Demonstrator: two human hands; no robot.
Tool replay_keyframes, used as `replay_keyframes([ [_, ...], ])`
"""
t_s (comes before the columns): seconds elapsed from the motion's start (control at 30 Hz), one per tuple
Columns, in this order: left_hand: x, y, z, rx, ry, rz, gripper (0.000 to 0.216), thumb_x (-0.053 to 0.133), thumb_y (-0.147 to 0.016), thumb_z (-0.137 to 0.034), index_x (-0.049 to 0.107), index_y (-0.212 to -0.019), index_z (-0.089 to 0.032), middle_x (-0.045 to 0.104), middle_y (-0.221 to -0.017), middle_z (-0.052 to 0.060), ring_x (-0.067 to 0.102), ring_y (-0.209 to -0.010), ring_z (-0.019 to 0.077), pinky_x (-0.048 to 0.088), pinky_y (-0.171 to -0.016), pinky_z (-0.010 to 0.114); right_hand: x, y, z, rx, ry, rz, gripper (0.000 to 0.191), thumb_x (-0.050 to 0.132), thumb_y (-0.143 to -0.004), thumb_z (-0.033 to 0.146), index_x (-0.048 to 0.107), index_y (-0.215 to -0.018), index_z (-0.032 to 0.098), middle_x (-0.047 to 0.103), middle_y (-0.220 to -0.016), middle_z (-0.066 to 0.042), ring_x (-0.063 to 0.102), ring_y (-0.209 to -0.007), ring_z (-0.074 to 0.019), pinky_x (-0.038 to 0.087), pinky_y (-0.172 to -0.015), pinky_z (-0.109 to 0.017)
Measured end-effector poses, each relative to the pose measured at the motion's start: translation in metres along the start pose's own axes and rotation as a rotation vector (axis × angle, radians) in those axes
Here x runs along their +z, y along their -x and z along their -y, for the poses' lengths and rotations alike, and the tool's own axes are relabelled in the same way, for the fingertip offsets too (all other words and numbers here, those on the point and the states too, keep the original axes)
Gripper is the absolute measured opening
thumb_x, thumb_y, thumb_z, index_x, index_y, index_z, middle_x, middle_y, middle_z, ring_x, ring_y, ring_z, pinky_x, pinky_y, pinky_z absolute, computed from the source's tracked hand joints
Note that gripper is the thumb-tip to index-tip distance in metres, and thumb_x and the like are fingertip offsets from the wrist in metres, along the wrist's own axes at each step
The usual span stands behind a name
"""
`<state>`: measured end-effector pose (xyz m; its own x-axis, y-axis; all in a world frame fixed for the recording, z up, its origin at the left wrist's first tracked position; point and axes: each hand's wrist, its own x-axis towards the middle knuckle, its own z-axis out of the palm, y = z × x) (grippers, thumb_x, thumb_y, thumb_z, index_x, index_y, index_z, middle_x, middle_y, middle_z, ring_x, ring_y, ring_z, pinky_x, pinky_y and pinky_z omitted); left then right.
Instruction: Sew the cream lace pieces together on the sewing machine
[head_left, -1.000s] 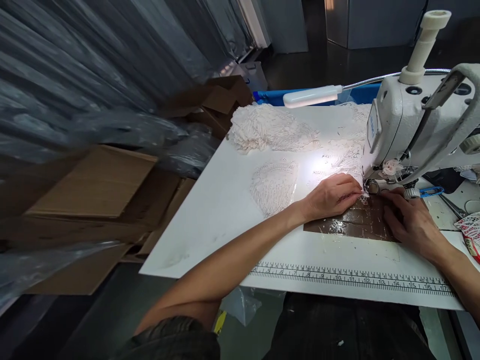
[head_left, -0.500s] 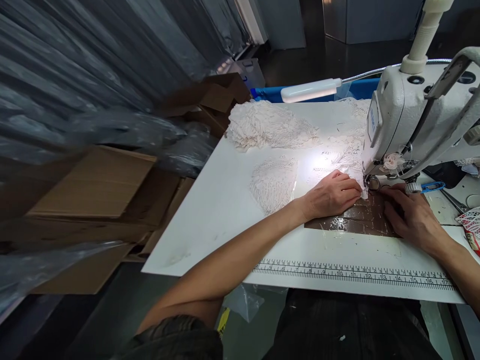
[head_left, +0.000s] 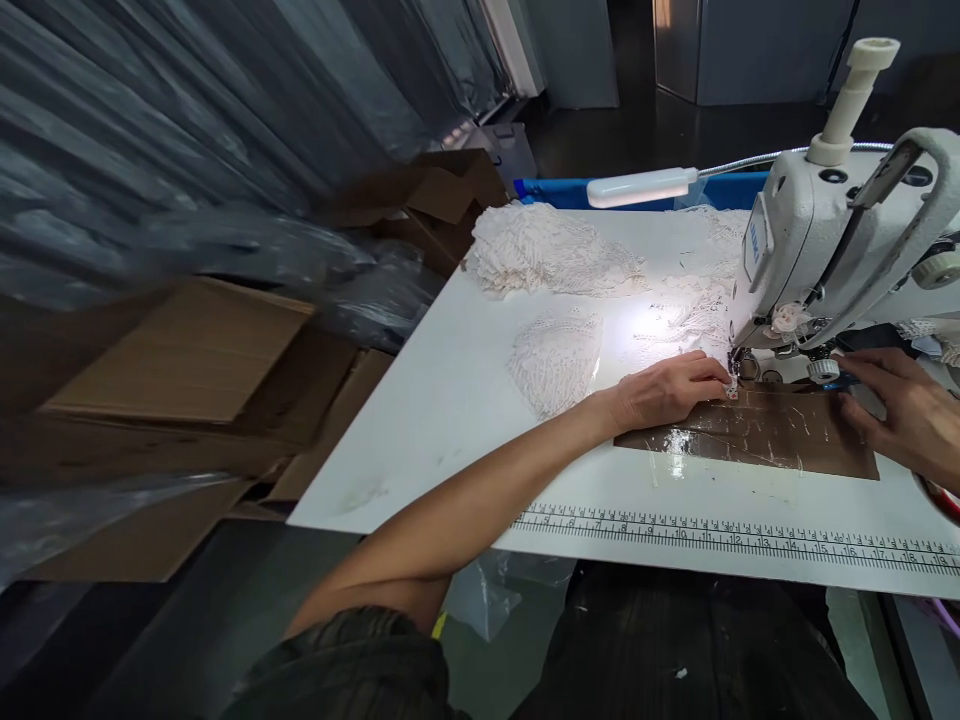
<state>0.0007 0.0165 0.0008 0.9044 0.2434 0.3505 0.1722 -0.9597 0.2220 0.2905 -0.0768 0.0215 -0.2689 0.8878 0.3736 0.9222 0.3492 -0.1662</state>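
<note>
My left hand (head_left: 664, 388) is closed, its fingertips pressed together on the edge of white lace fabric (head_left: 694, 312) beside the presser foot (head_left: 735, 362) of a white sewing machine (head_left: 795, 235). Beneath it lies a shiny brown taped strip (head_left: 780, 430) on the table. At the right of the needle area, my right hand (head_left: 904, 405) has thumb and fingers around a small blue tool (head_left: 847, 381), apparently thread snips. Much of that tool is hidden by the hand and the machine's knob.
A heap of white lace (head_left: 547, 250) and a smaller lace pile (head_left: 556, 360) lie on the white table (head_left: 442, 430). A ruler strip (head_left: 675, 532) runs along the front edge. A lamp (head_left: 641, 188) hangs at the back. Cardboard boxes (head_left: 187, 350) stand at the left.
My right hand has moved right, off the brown strip and onto the blue tool. My left hand stays on the lace by the presser foot. The view has shifted slightly.
</note>
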Motion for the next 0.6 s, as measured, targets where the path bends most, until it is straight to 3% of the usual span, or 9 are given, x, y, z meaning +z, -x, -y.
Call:
replay_keyframes([
  [0.17,0.001,-0.006,-0.002,-0.157,0.203,-0.132,0.013,0.054,-0.093,-0.021,0.061,-0.100,-0.013,0.069,-0.097,0.008,0.066,-0.090,0.0147,0.058,-0.077,0.031,-0.001,0.003,-0.010,-0.134,0.170,0.055,0.040,0.032,-0.099,0.034,0.069,-0.099,0.019,0.069,-0.101,-0.017,0.060,-0.093,-0.0359,0.046,-0.067,-0.049],
  [0.27,0.002,-0.011,-0.003,-0.308,0.286,-0.175,0.019,0.063,-0.088,-0.026,0.057,-0.101,-0.013,0.071,-0.090,0.006,0.066,-0.080,0.0136,0.057,-0.070,0.028,0.000,0.000,-0.003,-0.208,0.192,-0.013,0.036,0.034,-0.099,0.030,0.069,-0.094,0.019,0.070,-0.094,-0.017,0.061,-0.088,-0.0348,0.045,-0.065,-0.047],
  [0.37,0.002,-0.014,-0.003,-0.406,0.418,-0.201,0.030,0.063,-0.086,-0.025,0.051,-0.111,-0.014,0.073,-0.086,0.005,0.068,-0.075,0.0130,0.056,-0.068,0.027,0.000,-0.001,0.015,-0.257,0.061,-0.118,0.024,0.043,-0.098,0.028,0.065,-0.093,0.019,0.068,-0.090,-0.014,0.061,-0.083,-0.0297,0.050,-0.069,-0.044],
  [0.5,0.003,-0.013,0.000,-0.452,0.580,-0.218,0.035,0.064,-0.085,-0.033,0.050,-0.113,-0.016,0.075,-0.085,0.004,0.070,-0.077,0.0148,0.056,-0.073,0.030,0.003,0.003,0.044,-0.166,-0.159,-0.099,0.015,0.044,-0.098,0.031,0.054,-0.089,0.023,0.065,-0.090,-0.010,0.065,-0.079,-0.0227,0.052,-0.065,-0.035],
  [0.6,0.003,-0.012,0.003,-0.462,0.678,-0.217,0.039,0.064,-0.083,-0.034,0.050,-0.114,-0.015,0.075,-0.086,0.005,0.070,-0.079,0.0149,0.055,-0.077,0.031,0.008,0.002,0.055,-0.013,-0.264,0.033,0.016,0.040,-0.099,0.037,0.047,-0.091,0.024,0.065,-0.076,-0.004,0.062,-0.060,-0.0190,0.047,-0.052,-0.030],
])
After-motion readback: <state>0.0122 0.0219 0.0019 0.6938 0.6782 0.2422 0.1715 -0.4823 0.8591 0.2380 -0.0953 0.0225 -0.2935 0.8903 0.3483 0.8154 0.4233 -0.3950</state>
